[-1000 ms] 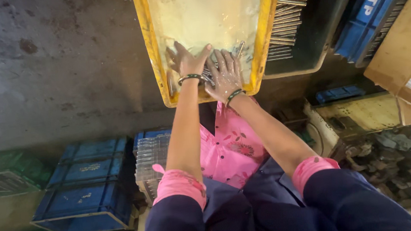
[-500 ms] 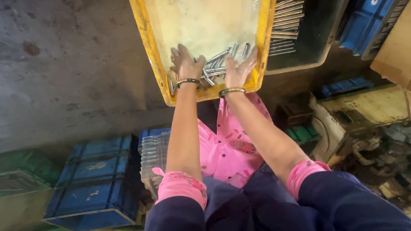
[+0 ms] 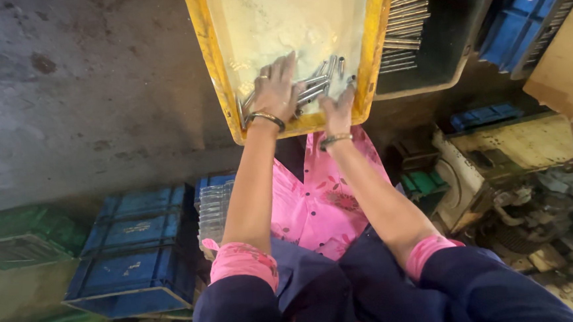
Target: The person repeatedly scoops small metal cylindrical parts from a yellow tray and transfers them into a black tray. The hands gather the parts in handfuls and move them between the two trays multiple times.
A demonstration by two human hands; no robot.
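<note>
Head view: yellow tray [image 3: 213, 66] with pale dusty floor, short metal rods [image 3: 321, 80] heaped at its near end. Left hand [image 3: 274, 92] spread flat over the rods, grip wide and holding nothing; right hand [image 3: 338, 107] beside it at the tray's near right corner, touching the rods, grip impossible to tell. Right of the tray, dark bin [image 3: 448, 45] of longer rods; below-left of it, blue crates [image 3: 130, 253].

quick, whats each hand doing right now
Left hand: open, fingers spread flat on the metal rods in the yellow tray.
Right hand: on the rods; grip cannot be told.
</note>
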